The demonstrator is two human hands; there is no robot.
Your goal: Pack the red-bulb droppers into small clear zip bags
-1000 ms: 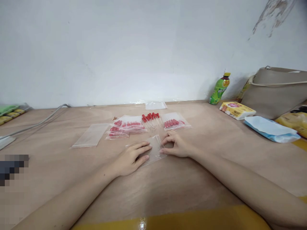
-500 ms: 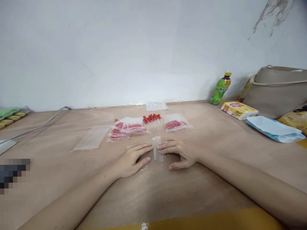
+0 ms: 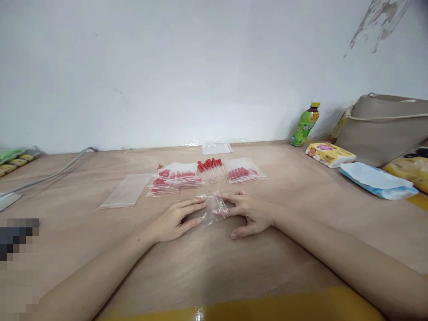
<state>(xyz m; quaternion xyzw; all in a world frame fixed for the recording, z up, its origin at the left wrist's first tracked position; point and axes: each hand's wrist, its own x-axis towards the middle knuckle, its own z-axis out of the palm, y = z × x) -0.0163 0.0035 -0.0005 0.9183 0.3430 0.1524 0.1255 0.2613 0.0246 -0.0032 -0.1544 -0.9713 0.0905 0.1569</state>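
Just below the middle of the frame, between left hand [image 3: 175, 220] and right hand [image 3: 249, 214]: a clear plastic bag [image 3: 211, 210], thin and crinkled, lying on the brown table [image 3: 207, 263]. On its left edge, left fingers spread loosely, palm down, thumb well apart from the forefinger. On its right part, right fingers stretched out and touching the film, thumb splayed lower in the frame, away from the film. Firmness of the press: impossible to tell.

Just above the bag, near the centre of the frame: red-topped pieces [image 3: 209, 164] with thin stems, fanned out side by side. To their left, an overlapping pile of filled bags [image 3: 182, 174] with red showing through; to their right, more of the same in a right-hand bag group [image 3: 246, 170]. Further left, a flat pale bag [image 3: 126, 191]. Higher up, against the foot of the white wall [image 3: 167, 76], a white packet [image 3: 216, 148].

Towards the right of the frame: a tilted green bottle [image 3: 303, 127], a yellow tissue pack [image 3: 330, 154], a blue-and-white packet [image 3: 377, 179] and a large grey bag [image 3: 388, 129]. At the left, a grey cable [image 3: 63, 168]; along the bottom, yellow tape [image 3: 261, 307].
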